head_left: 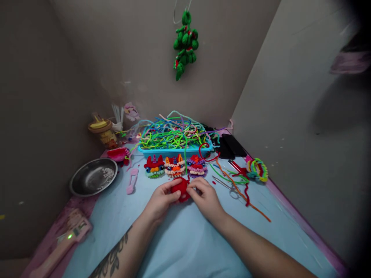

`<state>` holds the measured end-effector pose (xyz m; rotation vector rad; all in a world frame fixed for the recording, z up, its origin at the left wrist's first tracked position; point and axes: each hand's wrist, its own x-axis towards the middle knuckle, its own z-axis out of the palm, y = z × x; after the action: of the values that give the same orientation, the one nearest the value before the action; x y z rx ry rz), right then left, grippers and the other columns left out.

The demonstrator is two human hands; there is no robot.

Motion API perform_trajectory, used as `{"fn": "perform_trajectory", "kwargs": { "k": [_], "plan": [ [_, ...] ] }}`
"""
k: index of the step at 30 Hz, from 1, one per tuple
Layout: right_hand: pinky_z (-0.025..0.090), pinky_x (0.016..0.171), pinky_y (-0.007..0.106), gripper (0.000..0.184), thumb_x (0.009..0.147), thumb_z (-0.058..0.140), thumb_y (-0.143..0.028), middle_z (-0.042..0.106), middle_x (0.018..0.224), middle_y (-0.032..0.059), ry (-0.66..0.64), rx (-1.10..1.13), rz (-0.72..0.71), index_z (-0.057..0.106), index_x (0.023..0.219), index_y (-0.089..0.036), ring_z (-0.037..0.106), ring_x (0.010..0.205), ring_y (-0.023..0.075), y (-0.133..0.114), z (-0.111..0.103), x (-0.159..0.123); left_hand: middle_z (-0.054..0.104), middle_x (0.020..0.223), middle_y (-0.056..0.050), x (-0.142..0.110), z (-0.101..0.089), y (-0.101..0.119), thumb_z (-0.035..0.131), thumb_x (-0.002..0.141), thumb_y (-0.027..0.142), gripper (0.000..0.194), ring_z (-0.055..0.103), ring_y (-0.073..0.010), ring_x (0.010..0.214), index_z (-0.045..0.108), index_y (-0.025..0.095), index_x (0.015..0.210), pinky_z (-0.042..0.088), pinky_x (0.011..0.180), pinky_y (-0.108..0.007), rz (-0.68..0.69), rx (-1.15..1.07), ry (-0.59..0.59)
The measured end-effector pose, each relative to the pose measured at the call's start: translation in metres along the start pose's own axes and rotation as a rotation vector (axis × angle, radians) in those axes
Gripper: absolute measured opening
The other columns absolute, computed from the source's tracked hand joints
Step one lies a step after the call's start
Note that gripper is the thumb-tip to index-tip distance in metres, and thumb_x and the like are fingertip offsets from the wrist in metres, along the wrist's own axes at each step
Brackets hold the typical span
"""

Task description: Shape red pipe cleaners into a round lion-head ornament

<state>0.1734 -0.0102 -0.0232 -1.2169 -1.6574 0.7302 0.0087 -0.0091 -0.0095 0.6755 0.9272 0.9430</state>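
Near the middle of the table, my left hand [162, 199] grips a round red crocheted piece [182, 189] between thumb and fingers. My right hand [206, 197] is closed in a pinch against the right edge of that piece; whatever lies between its fingertips is too small and hidden to make out. A short red strand stands up just above the piece. Directly beyond my hands sit three crocheted animal heads in a row: a red one [154, 166], a white and orange one [174, 166] and a purple and red one [197, 166].
A blue tray [174, 151] heaped with colourful yarn strands stands behind. Scissors [227, 187], an orange strand [252, 205] and a crocheted ring [257, 170] lie right. Left are a metal bowl [82, 179], a pink clip-like object [131, 181] and a lidded cup [106, 135]. A green ornament [185, 42] hangs above.
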Motion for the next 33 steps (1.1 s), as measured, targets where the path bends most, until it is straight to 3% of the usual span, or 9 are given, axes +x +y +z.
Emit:
{"fn": "perform_trajectory", "kwargs": {
  "k": [6,13,17,21,28,33],
  "plan": [
    [0.044,0.079,0.030,0.015,0.081,0.051,-0.015,0.058,0.088,0.0053,-0.016,-0.065,-0.114,0.064,0.079,-0.020,0.055,0.088,0.0180,-0.004,0.001,-0.003,0.067,0.105,-0.013,0.001,-0.001,0.003,0.078,0.060,0.016,0.051,0.064,-0.0161,0.076,0.064,0.014,0.109,0.048,0.069,-0.025,0.020,-0.059,0.050],
    [0.044,0.085,0.036,0.012,0.081,0.053,-0.020,0.056,0.101,0.0071,-0.054,-0.159,-0.066,0.065,0.081,-0.022,0.052,0.099,0.0215,0.003,0.003,-0.003,0.066,0.109,-0.012,0.001,-0.001,0.005,0.076,0.061,0.016,0.046,0.064,-0.0167,0.079,0.066,0.016,0.106,0.048,0.067,-0.024,-0.013,-0.091,0.064],
    [0.038,0.094,0.044,0.010,0.078,0.054,-0.017,0.048,0.118,0.0091,-0.057,-0.266,-0.080,0.063,0.080,-0.021,0.042,0.114,0.0262,0.004,0.002,-0.002,0.066,0.109,-0.012,0.001,-0.001,0.004,0.077,0.060,0.017,0.047,0.063,-0.0159,0.078,0.066,0.015,0.106,0.046,0.070,-0.025,0.050,-0.031,0.021],
    [0.033,0.099,0.048,0.013,0.075,0.051,-0.011,0.045,0.125,0.0087,-0.145,-0.336,-0.105,0.061,0.076,-0.020,0.034,0.121,0.0273,0.003,0.002,-0.002,0.068,0.103,-0.012,0.001,0.000,0.001,0.077,0.061,0.021,0.043,0.062,-0.0176,0.079,0.067,0.014,0.102,0.046,0.072,-0.026,0.128,0.087,-0.012],
    [0.030,0.103,0.045,0.029,0.074,0.045,-0.005,0.044,0.126,0.0113,-0.226,-0.252,-0.045,0.058,0.097,-0.017,0.034,0.122,0.0233,0.015,0.009,-0.004,0.068,0.102,-0.011,0.004,0.000,-0.002,0.076,0.062,0.028,0.040,0.062,-0.0226,0.089,0.069,0.015,0.099,0.046,0.079,-0.030,0.203,0.231,0.010],
    [0.033,0.100,0.045,0.023,0.070,0.057,-0.013,0.044,0.126,0.0085,-0.271,-0.167,0.026,0.059,0.091,-0.021,0.037,0.121,0.0251,0.009,0.006,-0.003,0.068,0.101,-0.011,0.004,0.000,0.000,0.077,0.061,0.029,0.040,0.062,-0.0231,0.088,0.069,0.015,0.098,0.045,0.080,-0.032,0.209,0.185,0.027]
  ]
}}
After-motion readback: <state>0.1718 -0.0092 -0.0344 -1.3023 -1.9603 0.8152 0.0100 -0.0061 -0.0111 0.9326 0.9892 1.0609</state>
